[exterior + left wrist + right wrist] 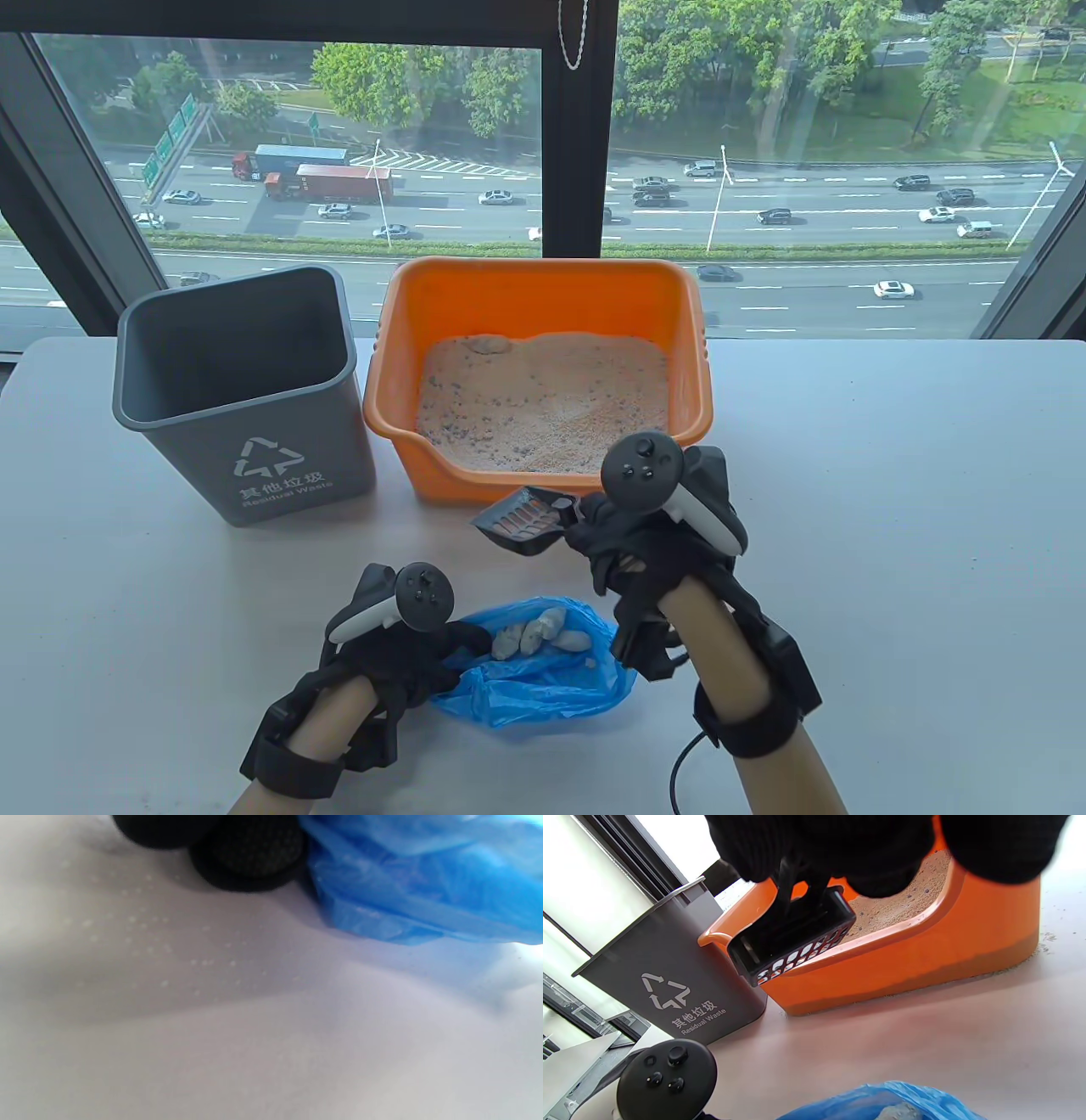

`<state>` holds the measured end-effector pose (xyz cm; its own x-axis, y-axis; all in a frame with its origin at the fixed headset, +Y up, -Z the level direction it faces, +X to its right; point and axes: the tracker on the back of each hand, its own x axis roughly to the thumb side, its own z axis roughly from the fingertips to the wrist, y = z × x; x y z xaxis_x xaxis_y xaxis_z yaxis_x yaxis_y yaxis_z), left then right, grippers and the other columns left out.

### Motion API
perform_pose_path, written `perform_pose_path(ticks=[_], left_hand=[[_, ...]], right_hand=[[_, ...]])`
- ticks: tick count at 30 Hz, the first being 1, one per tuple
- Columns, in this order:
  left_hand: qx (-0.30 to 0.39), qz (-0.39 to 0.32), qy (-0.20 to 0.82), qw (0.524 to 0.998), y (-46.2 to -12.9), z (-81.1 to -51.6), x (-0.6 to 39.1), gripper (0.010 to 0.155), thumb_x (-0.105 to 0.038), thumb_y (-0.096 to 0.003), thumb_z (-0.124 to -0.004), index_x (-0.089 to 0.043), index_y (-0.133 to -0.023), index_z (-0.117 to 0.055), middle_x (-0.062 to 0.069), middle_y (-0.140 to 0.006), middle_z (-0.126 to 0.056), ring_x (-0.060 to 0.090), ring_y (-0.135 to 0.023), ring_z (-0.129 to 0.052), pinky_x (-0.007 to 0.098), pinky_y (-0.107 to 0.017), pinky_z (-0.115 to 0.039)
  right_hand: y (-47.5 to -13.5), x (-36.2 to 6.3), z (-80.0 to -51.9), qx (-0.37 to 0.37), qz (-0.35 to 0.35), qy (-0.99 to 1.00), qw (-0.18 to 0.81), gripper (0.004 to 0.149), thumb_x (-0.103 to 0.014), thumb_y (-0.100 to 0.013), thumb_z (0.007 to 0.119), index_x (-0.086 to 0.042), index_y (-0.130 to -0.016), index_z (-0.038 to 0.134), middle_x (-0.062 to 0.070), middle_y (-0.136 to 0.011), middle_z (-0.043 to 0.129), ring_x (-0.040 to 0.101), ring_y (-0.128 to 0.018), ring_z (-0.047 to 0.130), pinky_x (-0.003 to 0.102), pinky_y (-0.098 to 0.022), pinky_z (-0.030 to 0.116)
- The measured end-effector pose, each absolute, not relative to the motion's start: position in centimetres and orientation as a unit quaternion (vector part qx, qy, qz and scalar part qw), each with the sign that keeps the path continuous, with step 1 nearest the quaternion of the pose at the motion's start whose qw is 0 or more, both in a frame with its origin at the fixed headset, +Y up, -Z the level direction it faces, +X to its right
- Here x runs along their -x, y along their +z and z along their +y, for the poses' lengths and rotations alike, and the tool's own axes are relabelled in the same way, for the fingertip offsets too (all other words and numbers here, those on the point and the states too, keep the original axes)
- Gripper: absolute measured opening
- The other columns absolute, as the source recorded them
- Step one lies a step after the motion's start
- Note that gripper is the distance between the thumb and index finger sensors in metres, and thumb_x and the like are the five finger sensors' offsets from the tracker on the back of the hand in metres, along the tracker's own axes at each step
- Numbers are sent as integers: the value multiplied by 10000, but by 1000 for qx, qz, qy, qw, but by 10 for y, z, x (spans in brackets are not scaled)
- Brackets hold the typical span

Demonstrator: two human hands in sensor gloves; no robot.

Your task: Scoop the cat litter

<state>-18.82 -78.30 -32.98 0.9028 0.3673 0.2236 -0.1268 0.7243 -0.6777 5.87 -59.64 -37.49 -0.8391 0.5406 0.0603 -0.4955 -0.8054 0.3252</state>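
An orange litter box (679, 293) holds sandy litter (543, 403) at the table's middle back; it also shows in the right wrist view (925, 955). My right hand (624, 543) grips the handle of a black slotted scoop (522, 519), held above the table just in front of the box; in the right wrist view the scoop (793, 942) looks empty. My left hand (407, 649) holds the left edge of an open blue plastic bag (543, 688) with pale clumps (530, 635) inside. The bag's blue film fills the left wrist view's top right (424, 887), beside my gloved fingertips (254, 853).
A grey waste bin (246, 399) marked "Residual Waste" stands left of the litter box, open and empty-looking. Loose litter grains lie on the white table (891, 509) by the box (1045, 938) and under my left hand (148, 942). A window runs behind the table.
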Motion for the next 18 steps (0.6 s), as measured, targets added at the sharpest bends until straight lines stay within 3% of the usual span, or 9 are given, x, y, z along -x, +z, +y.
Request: perform_pose_path(ticks=[5,7,10,12,18], left_hand=[[345,-174,133,913,-329,-783,188,593,-409,-498,-800,-559,-965,-466,-123,-690,-748,101,-420,-908,240,-341,-807],[343,-174,129,914,-329,-783,188,594,-410,-500,-797,-559,-966,-461,-124,-692,-748,101,-422,-909,240,-342,-808],[343,-175,125,914,-329,-782,187,595,-410,-500,-795,-559,-967,-458,-121,-694,-748,103,-425,-910,242,-344,-808],[343,-175,124,915,-329,-782,187,595,-409,-501,-795,-558,-968,-458,-121,-695,-748,103,-425,-911,243,-344,-808],[343,-174,123,915,-329,-782,186,596,-411,-500,-795,-560,-968,-457,-123,-696,-748,103,-426,-911,242,-345,-808]], right_hand=[[-432,-30,-613,-27,186,939,287,580,-308,-442,772,0,-920,661,327,-769,734,109,-272,852,372,-221,775],[-450,-31,-607,2,174,958,228,608,-328,-430,786,-1,-925,651,326,-787,718,141,-290,850,394,-249,764],[-467,-36,-598,8,207,941,266,566,-327,-444,766,-8,-904,686,313,-744,752,97,-261,850,355,-218,781],[-477,-36,-594,28,185,941,282,573,-310,-438,778,16,-901,689,332,-737,749,113,-244,843,368,-205,771],[-509,-25,-607,96,184,952,227,593,-334,-446,763,2,-921,650,318,-755,726,97,-266,839,352,-221,775]])
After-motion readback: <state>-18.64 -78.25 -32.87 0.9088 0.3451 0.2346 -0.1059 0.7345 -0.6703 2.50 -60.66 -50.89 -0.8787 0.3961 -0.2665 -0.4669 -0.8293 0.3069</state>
